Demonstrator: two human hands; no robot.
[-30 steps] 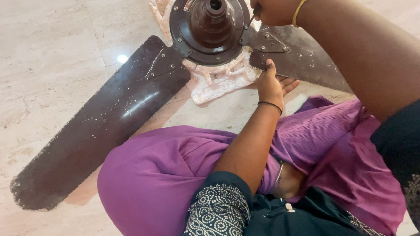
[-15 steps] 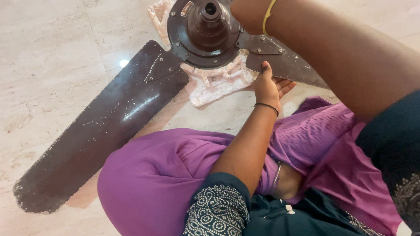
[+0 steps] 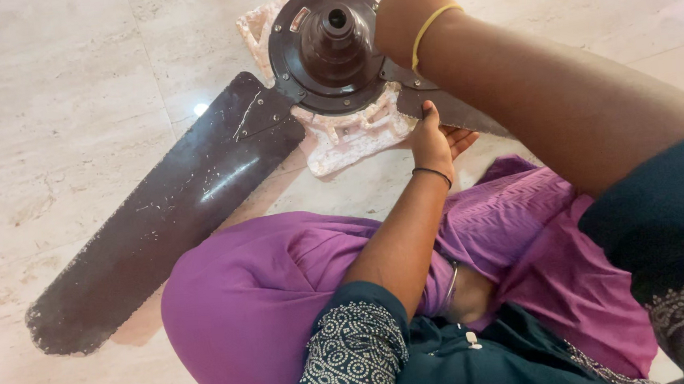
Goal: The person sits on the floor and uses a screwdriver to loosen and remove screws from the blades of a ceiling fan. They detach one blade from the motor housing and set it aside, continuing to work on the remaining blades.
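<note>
A dark brown ceiling fan lies on the floor, its round motor hub (image 3: 333, 46) resting on a white foam block (image 3: 346, 136). One long dusty blade (image 3: 169, 218) reaches toward the lower left. A second blade (image 3: 452, 108) points right, mostly hidden under my right arm. My left hand (image 3: 432, 140) grips the near edge of that blade, thumb on top and fingers underneath. My right hand (image 3: 398, 11), with a yellow bangle at the wrist, is closed in a fist over the blade's bracket beside the hub. The thin dark tool it held earlier is hidden under it.
I sit on a pale marble floor (image 3: 60, 114) with my knee in purple cloth (image 3: 269, 299) close to the long blade. A bright light reflection (image 3: 200, 109) shows on the floor to the left of the hub.
My right fist has slid left along the bracket toward the hub, and the thin tool can no longer be seen. The view shifted slightly, and my left hand stays on the blade edge.
</note>
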